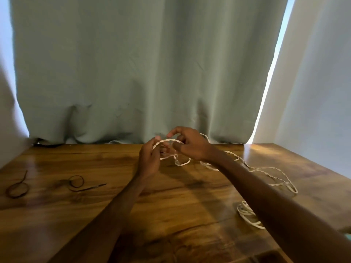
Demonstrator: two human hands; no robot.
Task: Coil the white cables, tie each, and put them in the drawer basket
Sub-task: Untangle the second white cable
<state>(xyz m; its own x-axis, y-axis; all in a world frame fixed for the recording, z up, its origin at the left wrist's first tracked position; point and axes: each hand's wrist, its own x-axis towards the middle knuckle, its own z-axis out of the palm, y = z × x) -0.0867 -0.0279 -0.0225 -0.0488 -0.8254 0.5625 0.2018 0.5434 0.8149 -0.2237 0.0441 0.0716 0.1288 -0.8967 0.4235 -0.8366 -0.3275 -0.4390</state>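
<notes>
So the biggest thing here is the grey-green curtain [133, 73] hanging right behind everything, then the wooden table [57, 224] in front of it where all the work is.

The loose white cable [266, 168] is the main thing. It looks twisted, like two strands wound together, thin and floppy. It snakes across the right side of the table in lazy bends, passes under the right forearm and comes up to the far middle, where both hands hold it just above the wood. My guess is the slack is left lying on the table so it can feed in freely as loops get made.

The left hand [149, 162] has its grip curled round a small loop or two, thumb pinching them in place. The right hand [190, 147] pinches the strand right beside it, fingers bent, looks like it's laying on the next turn. Coil's barely started, I'd say.

The coiled white cable [245, 211] sits near the right edge, partly hidden by the right arm. Can't tell if it's tied.

Smallest bits: the inner tie [76, 181] and the outer tie [18, 189], dark thin loops with tails, parked well off to the left, probably waiting for each coil. No drawer basket in view.
</notes>
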